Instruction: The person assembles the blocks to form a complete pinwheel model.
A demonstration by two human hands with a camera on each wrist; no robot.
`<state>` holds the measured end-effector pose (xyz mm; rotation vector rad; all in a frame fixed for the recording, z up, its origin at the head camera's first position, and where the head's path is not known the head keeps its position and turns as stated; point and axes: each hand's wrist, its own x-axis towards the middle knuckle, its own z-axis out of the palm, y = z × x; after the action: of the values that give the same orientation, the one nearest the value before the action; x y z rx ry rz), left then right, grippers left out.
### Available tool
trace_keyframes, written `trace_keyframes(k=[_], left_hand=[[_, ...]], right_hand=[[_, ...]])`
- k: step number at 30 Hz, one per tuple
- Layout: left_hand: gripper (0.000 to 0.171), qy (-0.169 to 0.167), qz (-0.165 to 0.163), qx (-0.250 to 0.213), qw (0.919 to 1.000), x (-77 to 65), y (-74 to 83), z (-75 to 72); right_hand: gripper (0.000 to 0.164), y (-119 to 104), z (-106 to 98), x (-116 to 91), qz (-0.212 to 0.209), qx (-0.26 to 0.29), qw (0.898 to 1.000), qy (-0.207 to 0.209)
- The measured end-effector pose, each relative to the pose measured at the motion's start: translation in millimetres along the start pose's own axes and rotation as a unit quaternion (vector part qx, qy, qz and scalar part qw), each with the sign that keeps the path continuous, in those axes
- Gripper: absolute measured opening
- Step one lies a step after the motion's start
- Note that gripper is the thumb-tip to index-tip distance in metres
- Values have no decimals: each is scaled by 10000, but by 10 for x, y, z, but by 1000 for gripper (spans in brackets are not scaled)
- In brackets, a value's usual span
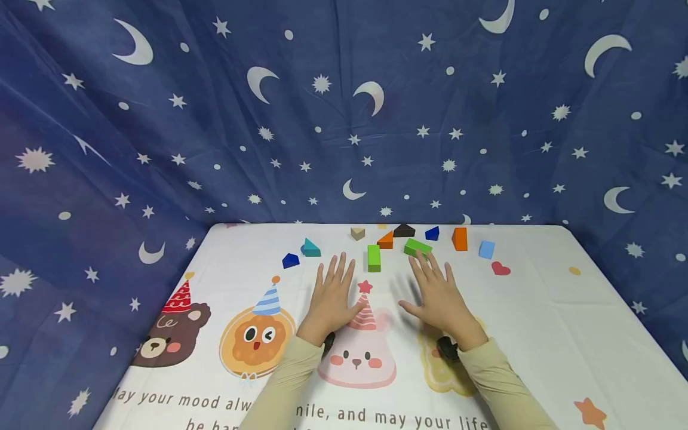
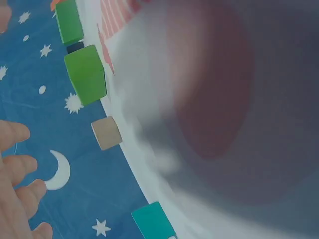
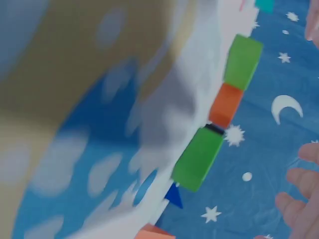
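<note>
My left hand [image 1: 331, 300] is over the tablecloth with its fingers spread and straight, holding nothing. An upright-looking light green block [image 1: 374, 258] lies just beyond it to the right. My right hand [image 1: 438, 297] is spread likewise, palm down, with its fingertips overlapping the second green block [image 1: 418, 247] in the head view. An orange triangular block [image 1: 386, 240] sits between the two green ones. In the left wrist view, the left fingers [image 2: 20, 167] appear at the left edge; in the right wrist view, the right fingers [image 3: 299, 179] show at the right edge.
Along the back lie a teal triangle [image 1: 311, 248], a dark blue block [image 1: 291, 260], a beige block [image 1: 358, 233], a black triangle [image 1: 404, 230], a blue block [image 1: 432, 233], an orange block [image 1: 459, 239] and a light blue block [image 1: 487, 249]. A starry blue curtain [image 1: 301, 119] hangs behind the printed tablecloth [image 1: 543, 340].
</note>
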<state>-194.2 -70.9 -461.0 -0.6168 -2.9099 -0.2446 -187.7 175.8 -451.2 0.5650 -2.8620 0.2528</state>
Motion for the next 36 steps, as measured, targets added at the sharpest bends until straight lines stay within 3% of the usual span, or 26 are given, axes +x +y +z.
trace_keyframes(k=[8,12,16,17,23,28,36], left_hand=[[85,-211,477,117,9986,228,-74,0],[83,-193,779,443,9958,394,-150,80],[82,-344,936,705,9925,590,-185,96],[81,-495,896,700,9923,618,-160,41],[82,-667,935,1006,9883,848,-204,140],[81,-619,929,1090,9878,990,-209,204],[71,-718,938,1099,9869,1096,-205,249]], right_hand=[[92,392,-47,127,-580,-357,9976,-128],[91,604,-67,246,-984,-692,9923,-291],[93,836,-52,411,-1444,-1142,9820,-432],[92,888,-39,454,-1560,-1250,9788,-455],[81,1111,91,707,-2166,-1663,9606,-521],[67,1113,206,864,-2178,-2016,9529,-627],[63,1075,283,969,-2052,-2027,9549,-705]])
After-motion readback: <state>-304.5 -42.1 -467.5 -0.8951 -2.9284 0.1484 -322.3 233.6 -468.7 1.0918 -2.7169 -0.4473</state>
